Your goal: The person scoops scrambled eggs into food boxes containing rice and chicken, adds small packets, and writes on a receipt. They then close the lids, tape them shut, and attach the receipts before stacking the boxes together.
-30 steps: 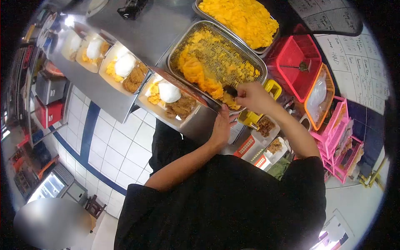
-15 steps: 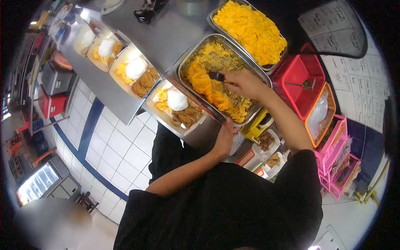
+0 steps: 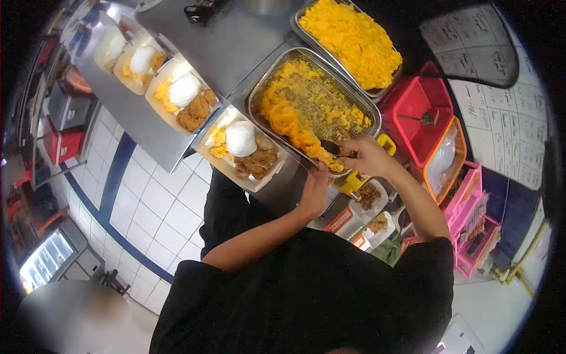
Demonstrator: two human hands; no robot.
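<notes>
A perforated metal tray (image 3: 377,109) holds scrambled egg (image 3: 282,118), heaped along its near side, with thin scraps over the rest. My right hand (image 3: 367,157) is closed round a dark serving utensil (image 3: 331,147) whose head rests against the egg at the tray's near corner; its exact shape is partly hidden. My left hand (image 3: 314,192) grips the tray's near rim close to that corner. Just left of the tray sits an open paper food box (image 3: 256,184) with white rice, egg and a brown fried piece.
A second tray of egg (image 3: 351,41) stands behind. More filled boxes (image 3: 184,115) line the steel counter (image 3: 130,112) at left. To the right are a red basket (image 3: 415,138), an orange basket (image 3: 433,183) and a pink rack (image 3: 463,230). Small containers of brown food (image 3: 370,194) sit near my right forearm.
My right hand has drawn the utensil toward me from mid-tray to the near corner, pushing egg against the near side. My left hand stays at the rim.
</notes>
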